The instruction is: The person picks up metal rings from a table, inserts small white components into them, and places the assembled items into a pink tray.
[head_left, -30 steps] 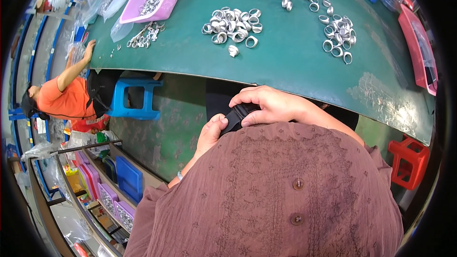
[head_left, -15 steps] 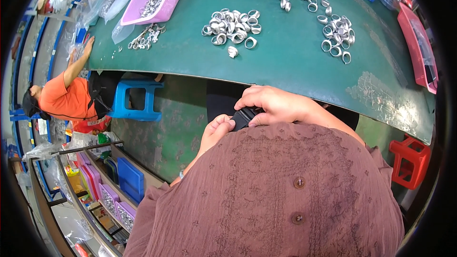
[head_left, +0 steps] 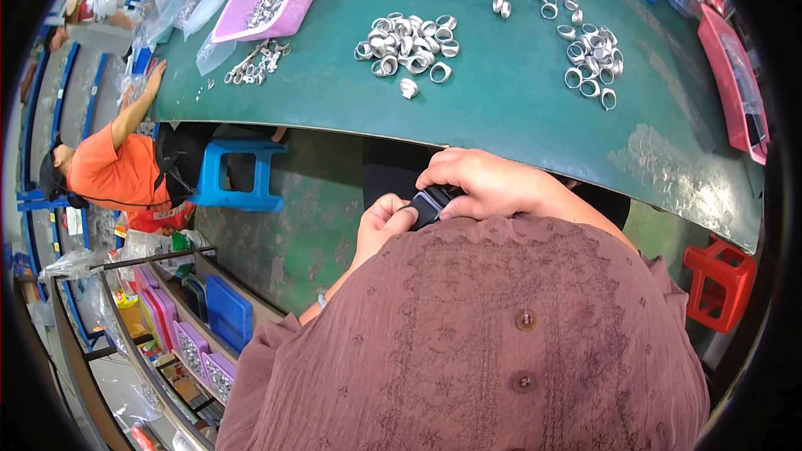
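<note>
at the centre of the frame, just below the near edge of the green table (head_left: 518,108), a small black object (head_left: 430,203) sits between both hands, its long axis slanting from lower left to upper right. the right hand (head_left: 493,184) curls over it from the right, fingers clamped on it; the left hand (head_left: 380,225) pinches its lower-left end, equally near.

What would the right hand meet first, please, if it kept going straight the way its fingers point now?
The right hand points leftward onto the small black object, which it already touches; just beyond lies the left hand.
</note>
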Demonstrator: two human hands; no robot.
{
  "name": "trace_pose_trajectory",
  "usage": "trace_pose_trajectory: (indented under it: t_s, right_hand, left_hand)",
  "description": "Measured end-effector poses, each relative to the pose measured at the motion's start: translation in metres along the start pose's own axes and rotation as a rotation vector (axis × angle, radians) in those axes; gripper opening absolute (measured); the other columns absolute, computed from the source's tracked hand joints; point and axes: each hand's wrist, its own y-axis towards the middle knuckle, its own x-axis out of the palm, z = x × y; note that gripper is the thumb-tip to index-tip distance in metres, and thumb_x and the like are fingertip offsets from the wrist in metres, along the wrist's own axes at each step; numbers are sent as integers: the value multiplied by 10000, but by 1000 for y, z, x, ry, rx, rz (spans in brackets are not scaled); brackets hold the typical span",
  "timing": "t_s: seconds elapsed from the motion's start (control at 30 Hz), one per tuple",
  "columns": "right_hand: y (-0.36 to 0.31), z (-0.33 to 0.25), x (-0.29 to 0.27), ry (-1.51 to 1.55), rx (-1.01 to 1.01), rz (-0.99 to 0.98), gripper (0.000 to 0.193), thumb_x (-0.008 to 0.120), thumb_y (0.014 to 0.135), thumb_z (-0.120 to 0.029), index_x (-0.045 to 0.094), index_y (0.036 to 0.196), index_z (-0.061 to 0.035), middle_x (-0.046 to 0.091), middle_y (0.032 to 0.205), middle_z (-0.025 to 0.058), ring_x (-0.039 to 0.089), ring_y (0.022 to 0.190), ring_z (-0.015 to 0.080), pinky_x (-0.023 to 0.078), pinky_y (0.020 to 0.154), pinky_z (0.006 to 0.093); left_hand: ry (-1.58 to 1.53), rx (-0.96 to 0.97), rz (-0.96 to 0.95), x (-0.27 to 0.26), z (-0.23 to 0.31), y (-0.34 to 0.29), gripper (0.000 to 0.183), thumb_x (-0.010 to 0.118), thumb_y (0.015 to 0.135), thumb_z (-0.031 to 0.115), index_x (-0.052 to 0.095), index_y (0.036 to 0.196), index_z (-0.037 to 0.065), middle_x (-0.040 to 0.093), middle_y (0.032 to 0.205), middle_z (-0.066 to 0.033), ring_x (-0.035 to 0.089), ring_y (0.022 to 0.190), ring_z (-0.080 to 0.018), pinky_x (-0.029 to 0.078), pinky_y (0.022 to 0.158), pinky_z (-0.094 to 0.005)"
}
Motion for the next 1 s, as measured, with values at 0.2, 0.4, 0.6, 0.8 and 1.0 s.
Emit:
trace_pose_trajectory:
  t_s: [0.2,0.4,0.6,0.8,1.0]
  right_hand:
    - [-3,8,3,115,-75,42,562,712,618,-75,499,1136,-29,564,967,128,533,909,296,440,748,376]
    - [-12,-9,-11,246,187,-49,498,530,851,-292,379,1251,-36,557,1071,171,569,926,275,444,777,356]
    - [-19,-39,-24,-249,542,-47,389,431,881,-327,584,976,17,610,817,199,577,792,358,450,701,400]
    - [-26,-42,-23,-315,611,-167,423,431,871,-371,619,801,2,606,740,177,583,755,334,448,682,404]
    - [-37,-53,-31,-373,621,-51,389,461,851,-354,617,822,1,607,769,177,580,780,328,451,694,395]
  left_hand:
    - [146,14,-146,29,21,13,335,577,835,231,509,1065,-3,563,886,-18,508,774,-70,418,667,-229]
    - [329,-118,-214,24,20,18,249,583,833,180,546,1001,0,585,805,-20,530,721,-66,429,639,-212]
    - [224,-222,-76,24,21,16,168,614,812,195,539,854,52,535,701,26,432,567,-22,333,497,-174]
    - [206,-125,-114,25,17,17,146,602,824,188,543,858,59,540,729,22,457,604,-32,359,528,-186]
    - [71,-167,-53,24,18,14,124,599,824,152,538,860,50,542,762,10,489,667,-52,405,578,-203]
